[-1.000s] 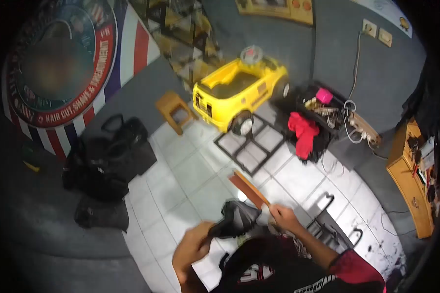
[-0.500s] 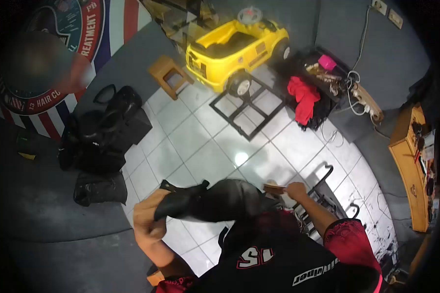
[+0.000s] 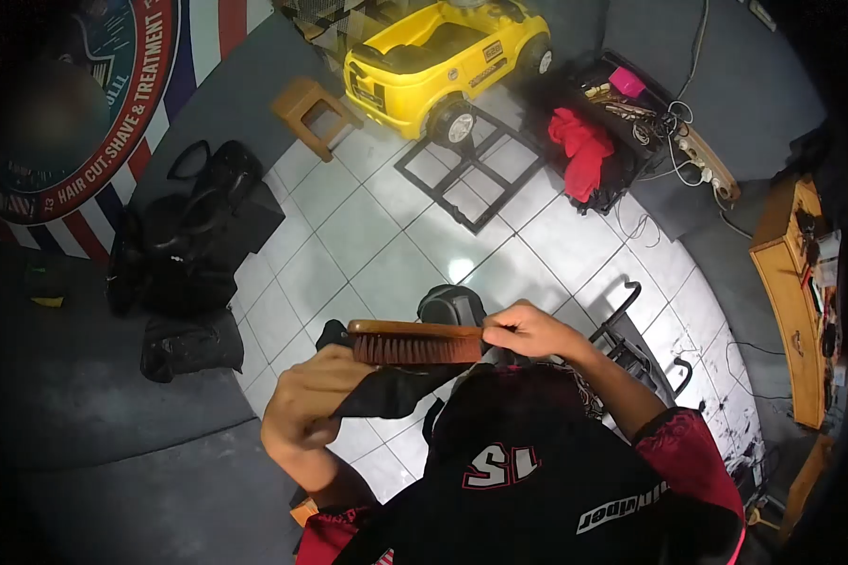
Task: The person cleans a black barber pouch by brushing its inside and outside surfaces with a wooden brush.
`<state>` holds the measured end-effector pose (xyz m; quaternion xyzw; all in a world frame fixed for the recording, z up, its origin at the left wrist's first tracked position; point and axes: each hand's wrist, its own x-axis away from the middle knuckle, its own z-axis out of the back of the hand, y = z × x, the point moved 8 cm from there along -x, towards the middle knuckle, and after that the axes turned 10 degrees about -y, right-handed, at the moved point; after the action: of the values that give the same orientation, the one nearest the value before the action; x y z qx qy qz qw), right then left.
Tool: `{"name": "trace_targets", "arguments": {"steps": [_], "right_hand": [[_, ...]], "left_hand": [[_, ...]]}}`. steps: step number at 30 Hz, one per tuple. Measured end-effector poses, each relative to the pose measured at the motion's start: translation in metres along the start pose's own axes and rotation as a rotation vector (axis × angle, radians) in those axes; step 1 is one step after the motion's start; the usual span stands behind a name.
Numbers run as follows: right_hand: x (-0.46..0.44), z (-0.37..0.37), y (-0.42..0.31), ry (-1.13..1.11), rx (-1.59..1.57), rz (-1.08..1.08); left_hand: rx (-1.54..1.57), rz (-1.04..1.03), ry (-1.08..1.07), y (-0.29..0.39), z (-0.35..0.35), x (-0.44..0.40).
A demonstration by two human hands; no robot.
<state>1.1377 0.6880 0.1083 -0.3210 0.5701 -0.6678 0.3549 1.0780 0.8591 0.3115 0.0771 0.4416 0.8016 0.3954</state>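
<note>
A brown wooden brush (image 3: 415, 347) lies level in front of my chest, its row of reddish-brown bristles facing down toward me. My right hand (image 3: 530, 331) grips its right end, thumb along the side. My left hand (image 3: 313, 403) is closed on a dark, leather-like black piece (image 3: 391, 391) that runs below the brush; its full shape is hidden. Whether the bristles touch this black piece I cannot tell. Just beyond the brush, a rounded dark grey-black part (image 3: 452, 306) shows; how it joins the black piece is unclear.
On the tiled floor (image 3: 367, 231) stand a yellow toy car (image 3: 433, 71), a brown stool (image 3: 306, 108) and a black metal frame (image 3: 471, 179). Black padded items (image 3: 193, 235) lie left. A red cloth (image 3: 579, 155), a power strip (image 3: 709, 165) and a wooden drawer unit (image 3: 787, 301) are right.
The brush has come up and left in my right hand, now broadside above the black piece. My left hand has shifted slightly right. The camera view has tilted a little downward.
</note>
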Motion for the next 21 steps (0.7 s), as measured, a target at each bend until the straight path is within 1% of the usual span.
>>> {"name": "trace_targets", "arguments": {"steps": [1,2,3,4,6,8,9,10,11,12,13,14,16,17,18,20,21], "right_hand": [[-0.003,-0.008,0.012,-0.097,0.079,-0.102],[-0.003,-0.009,0.033,-0.096,0.080,-0.104],[0.000,-0.010,0.080,-0.096,0.158,-0.250],[0.007,-0.009,0.124,-0.096,0.237,-0.394],[0.050,0.005,0.194,0.089,0.489,-0.736],[0.110,-0.010,0.270,-0.139,0.799,-1.031],[0.141,-0.018,0.295,-0.121,0.697,-1.071],[0.165,-0.029,0.311,-0.103,0.598,-1.109],[0.174,-0.043,0.316,-0.101,0.599,-1.112],[0.187,-0.045,0.319,0.000,0.550,-1.133],[0.185,-0.031,0.303,0.106,0.505,-1.147],[0.185,-0.027,0.285,0.225,0.473,-1.170],[0.154,-0.025,0.244,0.282,0.250,-0.949],[0.129,-0.024,0.207,0.306,0.176,-0.802],[0.104,-0.018,0.164,0.328,0.112,-0.656],[0.055,-0.007,0.075,0.257,-0.016,-0.325],[0.037,-0.007,0.041,0.150,-0.027,-0.200]], "left_hand": [[0.017,-0.065,0.037,0.007,0.003,0.000],[0.037,-0.127,0.075,0.014,0.006,0.001],[0.010,-0.121,0.260,0.023,0.013,0.003],[0.008,-0.122,0.262,0.025,0.009,0.004],[-0.124,-0.214,0.630,0.038,0.024,0.028],[-0.236,-0.056,0.831,0.032,0.034,0.065],[-0.302,-0.156,0.961,0.037,0.037,0.067],[-0.297,-0.150,0.956,0.038,0.041,0.068],[-0.248,-0.154,0.833,0.036,0.042,0.062],[-0.200,-0.164,0.720,0.032,0.038,0.055],[-0.131,-0.189,0.822,0.026,0.035,0.060],[-0.129,-0.194,0.828,0.024,0.037,0.057],[-0.047,-0.169,0.456,0.027,0.026,0.026],[-0.037,-0.163,0.448,0.027,0.031,0.023],[0.009,-0.127,0.314,0.024,0.026,0.014],[0.084,-0.050,0.069,0.025,0.015,0.005],[0.071,0.013,-0.111,0.024,0.012,0.005]]}}
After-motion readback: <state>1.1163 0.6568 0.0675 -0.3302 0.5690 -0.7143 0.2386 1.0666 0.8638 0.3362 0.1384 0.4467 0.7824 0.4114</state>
